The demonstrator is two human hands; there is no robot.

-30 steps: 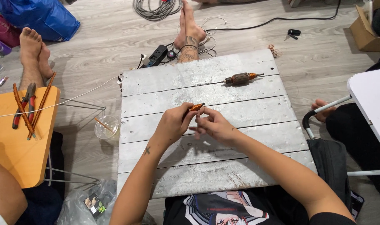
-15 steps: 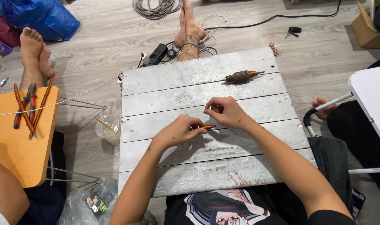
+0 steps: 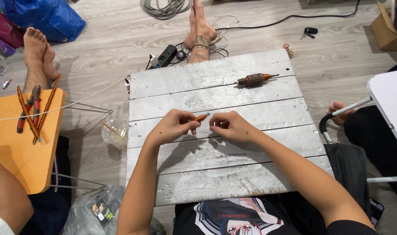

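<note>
Head view, left hand (image 3: 174,126) pinching orange wire bundle (image 3: 202,117), right hand (image 3: 231,126) curled closed just beside its tip, over white board (image 3: 259,143)

We see a whitewashed grey plank worktop (image 3: 216,143), paint worn and streaked. Small orange-copper piece (image 3: 202,117) at our fingers. Motor armature (image 3: 254,79): copper-brown windings, silver shaft. Side table (image 3: 20,148) is plain orange; on it pliers (image 3: 29,109) with red and black handles, plus orange-brown twisted strands (image 3: 46,109). Floor (image 3: 111,48) is pale grey wood grain. Bag (image 3: 43,17) bright blue, next to it something magenta (image 3: 4,30). Cable coil (image 3: 165,8) grey, power strip (image 3: 165,55) black. Clear cup (image 3: 113,131) with an orange stick. Cardboard box (image 3: 388,26) tan. Our shirt (image 3: 233,215) black with a white and blue cartoon print.
</note>
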